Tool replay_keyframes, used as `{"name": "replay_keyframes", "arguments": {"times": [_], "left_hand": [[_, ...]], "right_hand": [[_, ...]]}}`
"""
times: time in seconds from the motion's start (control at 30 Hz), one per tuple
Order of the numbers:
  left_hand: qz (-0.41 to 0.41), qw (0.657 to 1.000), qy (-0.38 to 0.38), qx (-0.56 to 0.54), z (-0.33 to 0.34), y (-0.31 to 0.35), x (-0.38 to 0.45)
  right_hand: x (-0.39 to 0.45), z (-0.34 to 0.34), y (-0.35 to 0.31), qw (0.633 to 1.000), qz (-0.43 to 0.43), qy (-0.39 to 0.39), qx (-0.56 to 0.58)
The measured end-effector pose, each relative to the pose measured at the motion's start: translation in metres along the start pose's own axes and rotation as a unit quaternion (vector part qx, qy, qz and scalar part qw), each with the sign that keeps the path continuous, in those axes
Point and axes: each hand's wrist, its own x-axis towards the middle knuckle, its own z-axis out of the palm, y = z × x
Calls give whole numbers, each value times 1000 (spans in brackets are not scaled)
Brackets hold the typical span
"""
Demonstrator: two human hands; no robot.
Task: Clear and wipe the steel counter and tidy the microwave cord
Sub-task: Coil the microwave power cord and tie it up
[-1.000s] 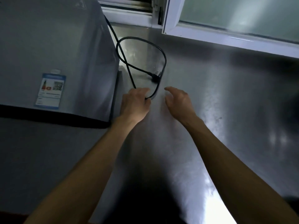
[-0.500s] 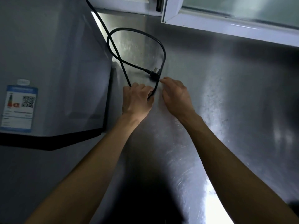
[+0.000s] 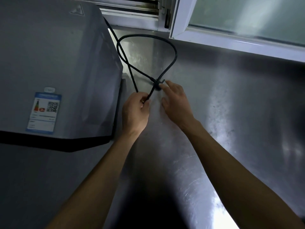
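The left hand point(image 3: 135, 111) is curling its fingers tight around the black cord point(image 3: 171, 63), so its grip is closed on the cord. It is holding two parts of the cord together, just above the shiny steel worktop point(image 3: 231, 113).

From that hand the cord is going up and away in a big loop. The loop is crossing over itself near the side of the microwave point(image 3: 57, 63). One end of the cord is running back behind the microwave.

The plug point(image 3: 156, 83) is sitting at the bottom of the loop, close to the worktop. The right hand point(image 3: 176, 103) is reaching to it with its fingers spread out and mostly straight. Its grip is open and is not holding anything. The fingertips point(image 3: 168, 83) are right by the plug, maybe touching it, but that is hard to tell.

The microwave is standing on the left part of the worktop. It is grey and is wearing a blue and white sticker point(image 3: 43, 112) on top. A white window frame point(image 3: 231, 40) is running along the back of the worktop. Both arms are bare.
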Motion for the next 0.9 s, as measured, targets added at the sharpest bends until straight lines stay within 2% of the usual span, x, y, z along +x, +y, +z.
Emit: {"name": "replay_keyframes", "arguments": {"times": [0.13,0.27,0.53,0.67,0.9], "left_hand": [[-11,1000,9,-23,-6,-2,-2],[-20,999,23,-39,-8,-10,1],[-34,998,20,-46,-8,-23,6],[-29,998,19,-44,-8,-24,5],[-10,999,18,-50,-10,-12,-3]], "right_hand": [[13,11,-3,999,2,-25,-42],[26,17,-5,995,2,3,-102],[64,39,-13,983,-85,24,-161],[70,43,-11,978,-82,38,-185],[41,23,-8,983,-25,8,-182]]}}
